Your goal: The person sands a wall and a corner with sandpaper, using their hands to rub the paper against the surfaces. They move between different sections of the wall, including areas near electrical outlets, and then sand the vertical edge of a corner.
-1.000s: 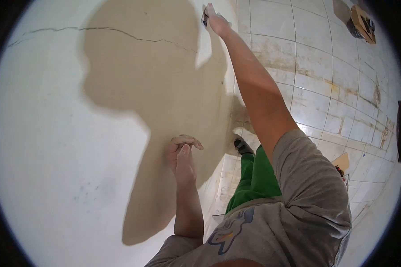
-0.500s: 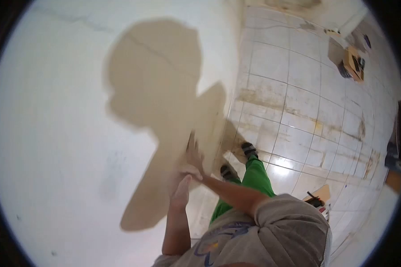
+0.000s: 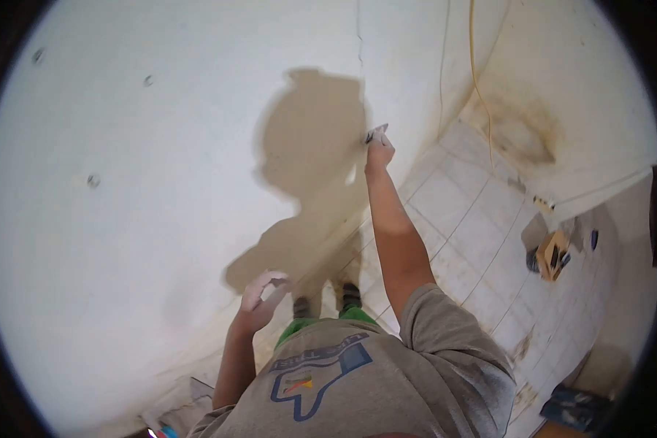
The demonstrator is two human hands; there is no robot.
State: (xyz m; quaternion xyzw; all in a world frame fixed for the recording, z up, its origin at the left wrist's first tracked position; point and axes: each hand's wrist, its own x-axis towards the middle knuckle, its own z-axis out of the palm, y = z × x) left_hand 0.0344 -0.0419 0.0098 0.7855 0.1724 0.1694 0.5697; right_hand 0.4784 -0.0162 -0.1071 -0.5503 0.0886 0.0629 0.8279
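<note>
My right hand (image 3: 380, 155) is stretched out to the wall, with the fingers closed around a small putty knife (image 3: 377, 133). The blade is at the wall, close to a thin vertical crack (image 3: 359, 36) that runs down from above; whether it touches cannot be made out. My left hand (image 3: 261, 293) is held low in front of the wall, dusted white. Its thumb and fingers are curved and apart, with nothing between them.
The white wall (image 3: 190, 182) carries my shadow and several small holes. A yellowish cable (image 3: 474, 66) hangs near the corner. On the tiled floor (image 3: 445, 208) stands a cardboard box (image 3: 552, 255) with things in it. A dark case (image 3: 577, 409) lies at lower right.
My hands, close together before, have separated. The right one has reached up and forward to the crack with the putty knife; the left has moved left. My view has tilted up and turned.
</note>
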